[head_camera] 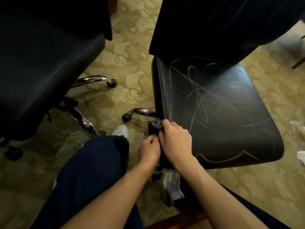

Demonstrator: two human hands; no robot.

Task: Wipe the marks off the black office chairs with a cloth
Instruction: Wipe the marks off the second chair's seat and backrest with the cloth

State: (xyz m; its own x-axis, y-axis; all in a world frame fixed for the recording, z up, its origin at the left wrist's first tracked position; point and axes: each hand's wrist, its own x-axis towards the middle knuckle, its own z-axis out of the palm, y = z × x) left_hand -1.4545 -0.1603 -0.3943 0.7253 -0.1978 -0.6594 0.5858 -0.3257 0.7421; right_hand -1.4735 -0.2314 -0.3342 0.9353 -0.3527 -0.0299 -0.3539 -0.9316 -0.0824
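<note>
Black leather office chair seat (222, 104), scrawled with pale marks. Dark folded cloth (154, 127) at its front-left corner, pinched by left hand (149, 152) and right hand (175, 141), seemingly bunching it before wiping.

Patterned beige carpet (125, 63), white shoe (121, 131), crumpled white paper (300, 155), dark trouser leg (92, 171)

Two office chairs stand side by side on the carpet (125, 66): the left chair (41, 63) and the right chair (222, 104), whose seat bears marks (198, 95). Both hands hold a cloth (155, 126) at that seat's near-left corner.
</note>
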